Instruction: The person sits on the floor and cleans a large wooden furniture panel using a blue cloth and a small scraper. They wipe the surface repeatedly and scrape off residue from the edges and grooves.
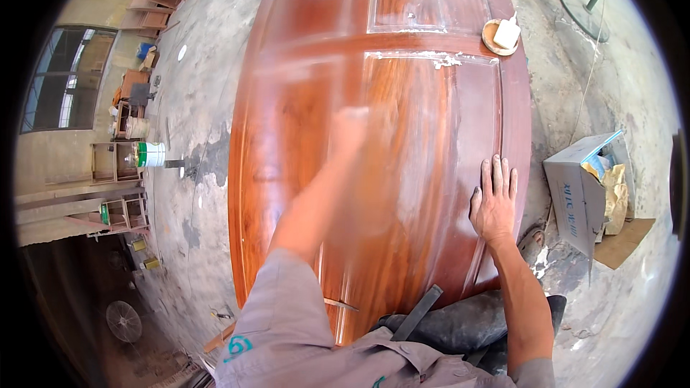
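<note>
Hands at work on a reddish-brown wooden door (402, 136) lying flat in a workshop.

The door fills the middle of the view, its recessed panels edged with pale filler (431, 56) along the mouldings. The left hand (350, 129) is a motion blur over the centre panel, so whether its grip is closed on anything cannot be told; the blur suggests rubbing or sanding of the panel is the step in hand. The right hand (494, 197) lies flat near the door's right edge, fingers spread, holding nothing. By this reading, the next stroke calls for that bracing palm to stay planted. A white bottle on a small round dish (502, 34) sits at the far right edge; an open cardboard box (583, 190) stands on the concrete floor (194, 100) beside the door.
</note>
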Action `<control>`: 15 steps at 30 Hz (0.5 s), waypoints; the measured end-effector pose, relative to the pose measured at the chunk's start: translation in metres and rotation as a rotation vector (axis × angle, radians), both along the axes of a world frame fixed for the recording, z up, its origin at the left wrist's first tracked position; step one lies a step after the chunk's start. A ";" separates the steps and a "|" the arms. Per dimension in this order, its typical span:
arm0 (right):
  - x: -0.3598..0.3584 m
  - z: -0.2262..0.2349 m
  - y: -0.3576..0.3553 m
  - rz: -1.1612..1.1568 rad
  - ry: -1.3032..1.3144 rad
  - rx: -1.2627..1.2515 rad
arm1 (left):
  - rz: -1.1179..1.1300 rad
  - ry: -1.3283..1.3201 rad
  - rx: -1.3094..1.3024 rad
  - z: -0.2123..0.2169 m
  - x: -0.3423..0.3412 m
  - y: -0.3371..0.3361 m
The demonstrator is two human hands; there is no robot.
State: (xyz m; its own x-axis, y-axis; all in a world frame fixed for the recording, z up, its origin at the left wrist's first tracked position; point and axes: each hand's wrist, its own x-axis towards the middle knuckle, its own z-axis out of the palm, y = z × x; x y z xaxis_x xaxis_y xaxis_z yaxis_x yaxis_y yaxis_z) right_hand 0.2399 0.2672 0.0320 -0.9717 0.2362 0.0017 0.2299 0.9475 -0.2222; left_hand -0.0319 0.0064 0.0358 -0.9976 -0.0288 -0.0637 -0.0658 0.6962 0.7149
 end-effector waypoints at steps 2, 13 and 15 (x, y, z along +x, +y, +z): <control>-0.005 0.000 -0.006 0.014 0.010 -0.017 | 0.053 0.018 -0.073 -0.006 -0.057 0.015; -0.002 0.007 -0.001 -0.001 -0.021 -0.052 | 0.035 -0.132 -0.256 -0.019 -0.145 0.056; 0.003 0.003 -0.004 0.006 -0.020 -0.055 | -0.053 0.111 -0.263 -0.054 -0.143 0.030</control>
